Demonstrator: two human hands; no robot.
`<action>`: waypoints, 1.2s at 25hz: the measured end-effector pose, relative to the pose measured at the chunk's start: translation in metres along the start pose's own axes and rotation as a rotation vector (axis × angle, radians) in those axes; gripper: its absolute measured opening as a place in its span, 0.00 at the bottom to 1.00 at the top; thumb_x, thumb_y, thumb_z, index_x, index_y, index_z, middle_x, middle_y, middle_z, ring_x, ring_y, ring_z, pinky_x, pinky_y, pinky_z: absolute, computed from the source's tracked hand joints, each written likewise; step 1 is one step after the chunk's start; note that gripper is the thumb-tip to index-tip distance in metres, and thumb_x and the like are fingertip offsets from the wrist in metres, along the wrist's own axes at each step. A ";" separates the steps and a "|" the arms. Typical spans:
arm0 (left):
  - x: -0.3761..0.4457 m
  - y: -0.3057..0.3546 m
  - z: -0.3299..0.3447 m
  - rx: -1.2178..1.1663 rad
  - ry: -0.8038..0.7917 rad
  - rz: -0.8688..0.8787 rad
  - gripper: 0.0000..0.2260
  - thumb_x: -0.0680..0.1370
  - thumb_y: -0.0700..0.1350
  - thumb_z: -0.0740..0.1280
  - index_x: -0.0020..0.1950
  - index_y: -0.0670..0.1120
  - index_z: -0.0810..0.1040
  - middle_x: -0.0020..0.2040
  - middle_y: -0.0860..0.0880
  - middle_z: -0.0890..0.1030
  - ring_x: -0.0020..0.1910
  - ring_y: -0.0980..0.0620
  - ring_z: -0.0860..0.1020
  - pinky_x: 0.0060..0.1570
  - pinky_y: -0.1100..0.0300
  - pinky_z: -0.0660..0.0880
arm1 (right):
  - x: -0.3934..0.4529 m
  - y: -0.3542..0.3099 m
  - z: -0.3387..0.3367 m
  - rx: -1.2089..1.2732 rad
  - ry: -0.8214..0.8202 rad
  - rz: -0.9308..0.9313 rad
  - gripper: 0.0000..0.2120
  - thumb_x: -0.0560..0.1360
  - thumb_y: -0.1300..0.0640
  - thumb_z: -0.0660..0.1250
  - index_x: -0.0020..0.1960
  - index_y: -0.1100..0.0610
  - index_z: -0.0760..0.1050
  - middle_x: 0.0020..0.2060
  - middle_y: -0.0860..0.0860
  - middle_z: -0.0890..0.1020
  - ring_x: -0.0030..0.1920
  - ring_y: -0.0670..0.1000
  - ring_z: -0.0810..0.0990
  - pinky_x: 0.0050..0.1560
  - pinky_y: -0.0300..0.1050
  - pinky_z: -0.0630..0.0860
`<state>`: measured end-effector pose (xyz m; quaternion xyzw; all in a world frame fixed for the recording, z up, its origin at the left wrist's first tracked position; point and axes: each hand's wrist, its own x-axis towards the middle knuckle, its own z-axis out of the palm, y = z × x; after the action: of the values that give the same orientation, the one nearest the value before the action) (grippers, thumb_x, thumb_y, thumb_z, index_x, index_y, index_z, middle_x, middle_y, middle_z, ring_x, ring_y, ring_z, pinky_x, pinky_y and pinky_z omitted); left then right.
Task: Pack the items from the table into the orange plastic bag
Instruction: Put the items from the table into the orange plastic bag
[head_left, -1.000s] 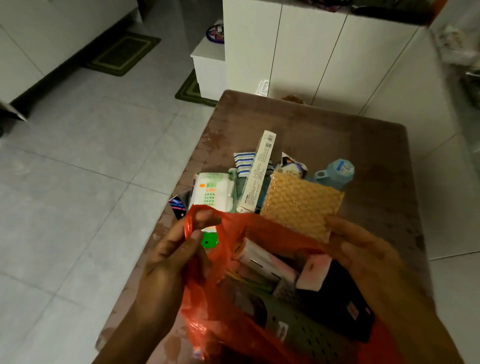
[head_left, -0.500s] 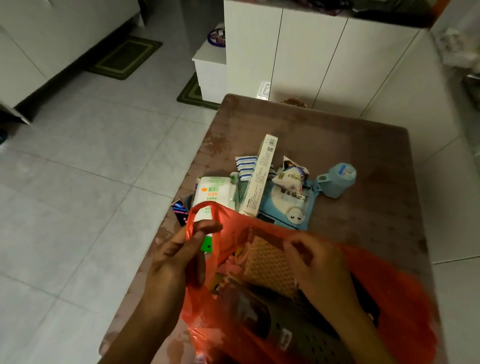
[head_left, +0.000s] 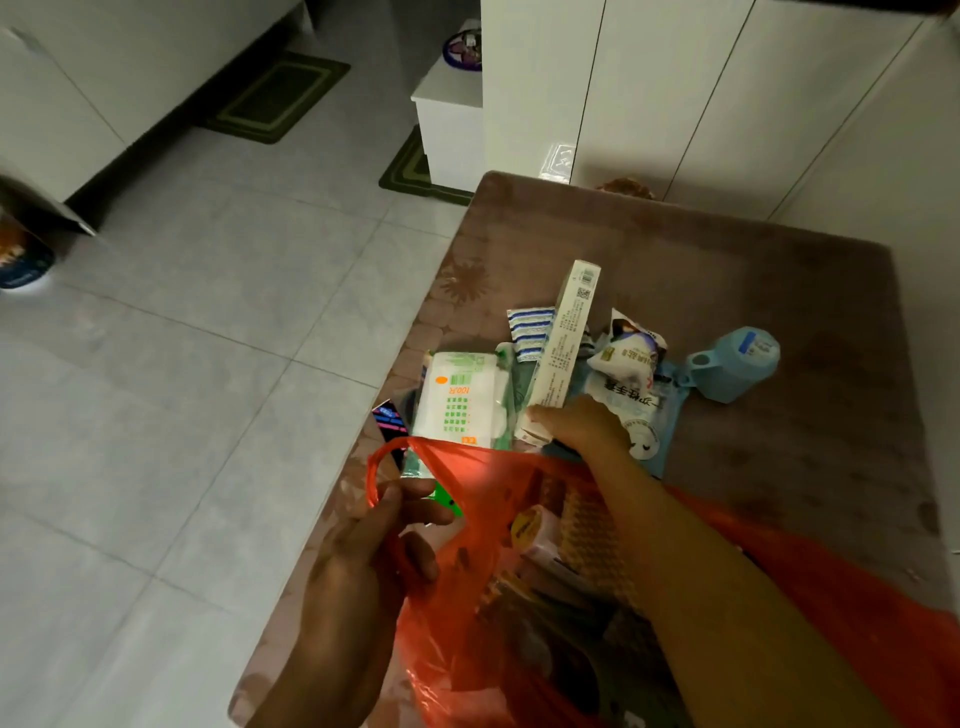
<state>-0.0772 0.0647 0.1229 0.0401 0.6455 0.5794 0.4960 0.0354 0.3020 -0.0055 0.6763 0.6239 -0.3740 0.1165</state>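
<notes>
The orange plastic bag (head_left: 467, 483) lies open at the near edge of the brown table (head_left: 727, 270). My left hand (head_left: 374, 551) grips its left handle and holds the mouth apart. Inside the bag I see the bubble-wrap pouch (head_left: 592, 525) and several dark and pink packages. My right hand (head_left: 582, 423) reaches over the bag and closes on the near end of a long white box (head_left: 566, 338). Around it lie a white-green tissue pack (head_left: 460, 400), a striped sachet (head_left: 530, 332), a small white snack packet (head_left: 631, 348), a blue flat pack (head_left: 649, 410) and a light blue cup (head_left: 737, 364).
White cabinets (head_left: 675, 93) stand just behind the table. A low white stool (head_left: 449, 119) with a bowl on it and green mats (head_left: 275, 98) are on the tiled floor to the left. A small dark card (head_left: 388, 418) hangs at the table's left edge.
My right hand put the bubble-wrap pouch down into the bag, let it go, then reached forward to the long white box. The left hand kept hold of the handle.
</notes>
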 end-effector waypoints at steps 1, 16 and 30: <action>0.002 0.000 0.000 0.014 0.004 0.000 0.15 0.81 0.50 0.60 0.47 0.43 0.82 0.40 0.43 0.85 0.25 0.50 0.74 0.29 0.59 0.70 | 0.002 -0.003 0.002 0.032 -0.023 0.005 0.41 0.64 0.29 0.64 0.70 0.50 0.68 0.64 0.54 0.77 0.61 0.60 0.77 0.60 0.57 0.74; -0.034 0.019 0.025 0.029 -0.195 0.424 0.14 0.81 0.44 0.61 0.64 0.55 0.78 0.38 0.50 0.82 0.25 0.53 0.70 0.25 0.62 0.71 | -0.182 0.121 -0.108 1.347 0.594 -0.378 0.19 0.69 0.57 0.76 0.57 0.43 0.76 0.52 0.48 0.85 0.48 0.47 0.86 0.39 0.42 0.83; -0.061 0.025 0.009 0.171 -0.413 0.595 0.14 0.83 0.42 0.56 0.61 0.49 0.79 0.30 0.35 0.67 0.21 0.55 0.64 0.24 0.67 0.64 | -0.279 0.074 -0.096 0.584 0.062 -1.110 0.26 0.70 0.41 0.73 0.65 0.37 0.68 0.59 0.40 0.81 0.54 0.43 0.83 0.45 0.40 0.81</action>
<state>-0.0530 0.0409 0.1801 0.3833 0.5379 0.6219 0.4207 0.1552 0.1361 0.2201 0.2661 0.7573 -0.5140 -0.3025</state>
